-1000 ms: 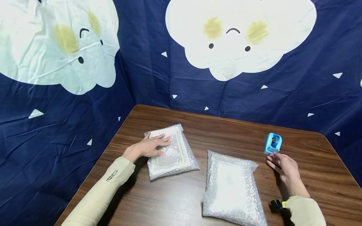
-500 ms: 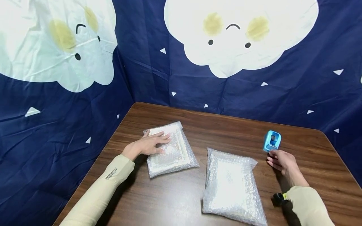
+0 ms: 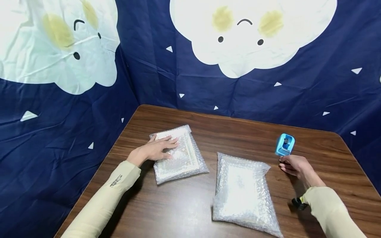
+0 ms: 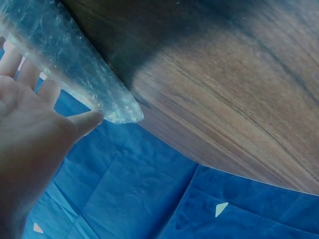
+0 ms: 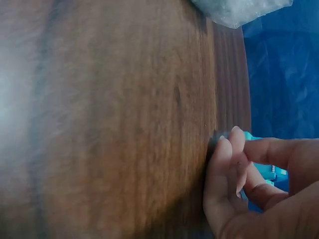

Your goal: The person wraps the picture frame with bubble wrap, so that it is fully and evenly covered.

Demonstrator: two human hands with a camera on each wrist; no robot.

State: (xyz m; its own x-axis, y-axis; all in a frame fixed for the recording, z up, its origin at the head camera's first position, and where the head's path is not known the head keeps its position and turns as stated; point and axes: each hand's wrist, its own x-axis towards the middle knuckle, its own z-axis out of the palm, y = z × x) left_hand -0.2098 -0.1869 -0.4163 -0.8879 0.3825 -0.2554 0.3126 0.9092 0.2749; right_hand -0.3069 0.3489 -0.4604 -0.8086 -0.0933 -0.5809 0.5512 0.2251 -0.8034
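Observation:
My left hand (image 3: 154, 149) lies with spread fingers on a bubble-wrapped package (image 3: 190, 167) at the table's left; a pale, flat item with a frame-like border shows through the wrap. The left wrist view shows this hand (image 4: 35, 114) with its thumb at the package edge (image 4: 99, 84). On the right, my right hand (image 3: 299, 167) has curled fingers pinching the near end of a small light-blue plastic tool (image 3: 284, 144) with a dark recess. In the right wrist view, the right hand (image 5: 249, 184) hides most of the teal tool (image 5: 271, 172); its exact kind cannot be told.
A second bubble-wrapped package (image 3: 244, 195) lies between the hands, nearer the front. Both packages and the blue tool are on a brown wood-grain table (image 3: 184, 208). Dark blue cloth (image 3: 202, 89) with white clouds hangs behind and to the left.
My right hand's fingers have curled in more at the blue tool's near end, and its wrist has turned. The left hand stays on its package. The head view has tilted slightly down.

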